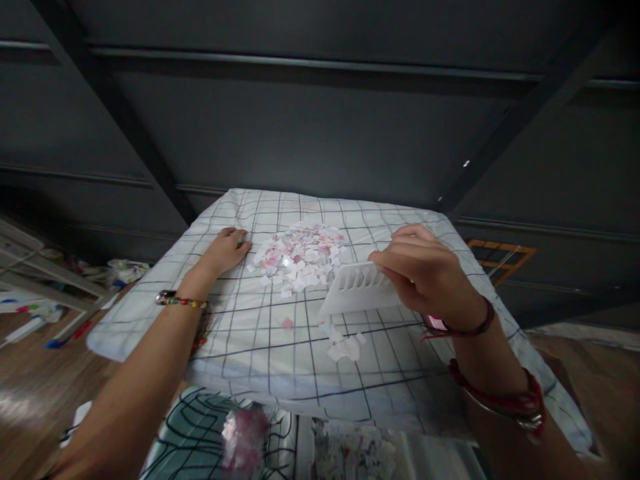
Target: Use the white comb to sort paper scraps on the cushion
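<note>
My right hand [425, 267] grips a white plastic panel [363, 293] with a row of slots along its upper edge. The panel stands on its long edge on the checked tablecloth [240, 333], and its grip end is hidden behind my fingers. A pile of torn paper scraps [300, 260], white with some pink, lies on the cloth to the panel's left. A smaller cluster of paper scraps [345, 347] is on the near side of the panel. Left of the pile, my left hand [227, 250] rests on the cloth, fingers loosely apart and holding nothing.
Below the table's near edge is a container [350, 453] with more scraps, next to green checked fabric [185, 433] with a blurred pink thing [245, 440] on it. A dark panelled wall [300, 133] rises behind the table. A white rack [45, 280] stands at left.
</note>
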### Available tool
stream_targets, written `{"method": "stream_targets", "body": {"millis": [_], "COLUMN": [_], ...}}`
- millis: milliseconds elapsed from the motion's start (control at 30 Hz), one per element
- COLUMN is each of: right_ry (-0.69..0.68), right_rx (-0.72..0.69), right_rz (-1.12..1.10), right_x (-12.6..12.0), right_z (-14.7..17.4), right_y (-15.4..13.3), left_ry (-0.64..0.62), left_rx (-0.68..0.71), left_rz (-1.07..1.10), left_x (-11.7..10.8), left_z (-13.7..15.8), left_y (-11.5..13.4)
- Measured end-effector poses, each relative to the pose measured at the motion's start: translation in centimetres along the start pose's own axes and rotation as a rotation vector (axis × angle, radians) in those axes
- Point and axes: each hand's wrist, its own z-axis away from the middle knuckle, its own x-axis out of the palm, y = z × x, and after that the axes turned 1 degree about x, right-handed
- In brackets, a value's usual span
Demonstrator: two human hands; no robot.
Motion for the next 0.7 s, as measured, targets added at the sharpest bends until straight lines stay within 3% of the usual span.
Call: {"method": "stream_targets", "body": {"millis": [200, 367, 700], "right_ry": [0.022, 0.124, 0.007], "right_rx": [-0.001, 0.111, 0.024], "right_rz": [0.053, 0.239, 0.296], "right_x": [0.37, 0.56, 0.39], "right_z": [-0.07, 0.49, -0.13], "right_y": [-0.21, 0.33, -0.1], "left_ry": [0.017, -0.003, 0.007], "left_rx": [-0.013, -0.011, 0.005], "left_rz": [0.013, 0.004, 0.008], "left_x": [0.19, 0.18, 0.34], "left_z": [-0.04, -0.04, -0.16], "left_y": [-0.13, -0.06, -0.56]}}
